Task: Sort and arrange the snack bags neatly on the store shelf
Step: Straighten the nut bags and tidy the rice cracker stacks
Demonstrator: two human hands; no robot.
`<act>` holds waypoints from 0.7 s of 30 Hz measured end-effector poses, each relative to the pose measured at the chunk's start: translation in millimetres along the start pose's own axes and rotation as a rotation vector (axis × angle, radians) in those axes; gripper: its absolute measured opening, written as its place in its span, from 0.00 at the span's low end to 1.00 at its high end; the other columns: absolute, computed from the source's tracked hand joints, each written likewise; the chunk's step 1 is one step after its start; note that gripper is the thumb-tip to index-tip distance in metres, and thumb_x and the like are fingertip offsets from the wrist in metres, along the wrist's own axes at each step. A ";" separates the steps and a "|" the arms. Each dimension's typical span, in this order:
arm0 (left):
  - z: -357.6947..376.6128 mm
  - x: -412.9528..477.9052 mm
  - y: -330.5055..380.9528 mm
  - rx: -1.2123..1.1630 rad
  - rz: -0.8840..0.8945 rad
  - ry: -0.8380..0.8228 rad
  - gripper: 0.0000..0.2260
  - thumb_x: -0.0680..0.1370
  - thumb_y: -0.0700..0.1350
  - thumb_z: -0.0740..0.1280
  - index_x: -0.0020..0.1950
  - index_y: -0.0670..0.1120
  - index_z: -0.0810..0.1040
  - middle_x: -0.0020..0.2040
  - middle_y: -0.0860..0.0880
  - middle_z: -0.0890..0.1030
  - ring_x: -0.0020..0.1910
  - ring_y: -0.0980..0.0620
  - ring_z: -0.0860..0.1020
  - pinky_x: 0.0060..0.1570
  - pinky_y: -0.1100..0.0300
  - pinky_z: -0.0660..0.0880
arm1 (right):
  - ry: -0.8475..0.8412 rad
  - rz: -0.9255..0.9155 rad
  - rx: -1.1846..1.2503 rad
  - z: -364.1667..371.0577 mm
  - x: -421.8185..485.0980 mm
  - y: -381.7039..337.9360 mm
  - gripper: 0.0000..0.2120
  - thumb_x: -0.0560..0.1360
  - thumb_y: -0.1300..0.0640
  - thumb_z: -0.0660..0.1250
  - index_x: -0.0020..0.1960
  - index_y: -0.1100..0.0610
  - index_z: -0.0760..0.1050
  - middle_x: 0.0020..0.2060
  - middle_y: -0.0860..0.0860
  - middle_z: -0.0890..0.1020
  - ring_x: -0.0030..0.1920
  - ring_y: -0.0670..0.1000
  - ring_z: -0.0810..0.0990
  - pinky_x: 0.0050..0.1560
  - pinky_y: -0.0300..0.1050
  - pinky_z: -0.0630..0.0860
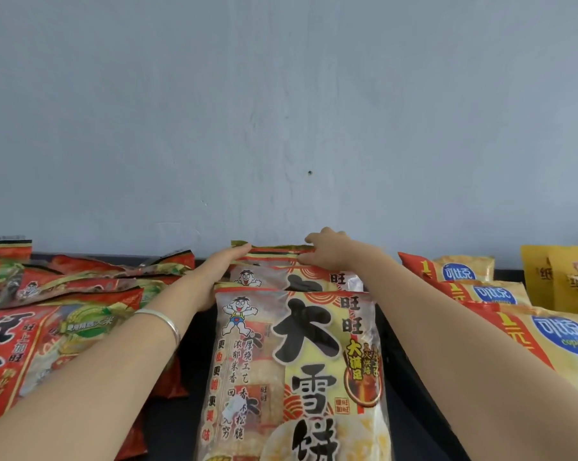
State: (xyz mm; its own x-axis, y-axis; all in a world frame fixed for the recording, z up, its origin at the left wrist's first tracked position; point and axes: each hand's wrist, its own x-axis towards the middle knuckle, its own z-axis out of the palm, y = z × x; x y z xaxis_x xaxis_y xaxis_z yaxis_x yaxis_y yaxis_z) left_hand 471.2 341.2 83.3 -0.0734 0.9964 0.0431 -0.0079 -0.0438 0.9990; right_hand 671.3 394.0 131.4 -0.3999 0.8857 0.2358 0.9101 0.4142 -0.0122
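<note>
Pale grey-blue wall (281, 111) behind dark shelf (404, 377). Centre row: three rice-cracker bags (297, 361), one behind another. Right: three yellow chip bags (547, 344), then two darker yellow packs (567, 281). Left: heap of red bags (81, 284), count unclear. Right hand (330, 251) curls its fingers over farthest bag (274, 252) at top edge. Left hand (221, 271) lies flat, fingers straight, against the row's left side.

A plain pale grey-blue wall (281, 94) fills the upper half of the view, from nine o'clock through twelve to three. A small dark spot (310, 173) marks it just above the middle, toward one o'clock, with faint scuffs to its lower left. A silver bangle (162, 319) shows at about eight o'clock.
</note>
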 end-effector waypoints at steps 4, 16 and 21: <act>5.1 -0.3 1.7 -0.006 -0.016 -0.029 0.13 0.77 0.54 0.64 0.48 0.44 0.78 0.36 0.46 0.84 0.32 0.49 0.82 0.35 0.58 0.76 | 0.014 0.031 -0.057 -3.8 -4.2 7.2 0.25 0.80 0.42 0.56 0.69 0.57 0.69 0.68 0.59 0.67 0.68 0.64 0.64 0.68 0.57 0.62; -0.4 -16.6 -19.8 -0.163 0.026 0.096 0.19 0.74 0.58 0.66 0.58 0.46 0.77 0.52 0.42 0.82 0.51 0.42 0.80 0.57 0.48 0.74 | 0.123 -0.044 0.142 -7.5 -33.8 4.9 0.23 0.80 0.46 0.59 0.71 0.55 0.68 0.68 0.57 0.69 0.66 0.59 0.70 0.66 0.51 0.67; 6.0 -44.9 -37.1 -0.193 0.083 0.125 0.20 0.74 0.63 0.63 0.58 0.52 0.77 0.53 0.45 0.82 0.55 0.44 0.78 0.62 0.45 0.70 | 0.191 -0.125 0.158 -4.8 -61.6 -21.1 0.18 0.79 0.48 0.60 0.65 0.54 0.75 0.62 0.56 0.74 0.61 0.56 0.73 0.61 0.50 0.69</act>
State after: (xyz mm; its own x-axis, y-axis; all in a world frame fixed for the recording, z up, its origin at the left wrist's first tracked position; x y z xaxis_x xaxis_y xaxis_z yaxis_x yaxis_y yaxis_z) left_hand 480.8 298.5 44.4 -0.2043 0.9726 0.1113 -0.1858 -0.1501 0.9710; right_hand 677.3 329.7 121.8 -0.4671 0.7760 0.4239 0.8205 0.5590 -0.1192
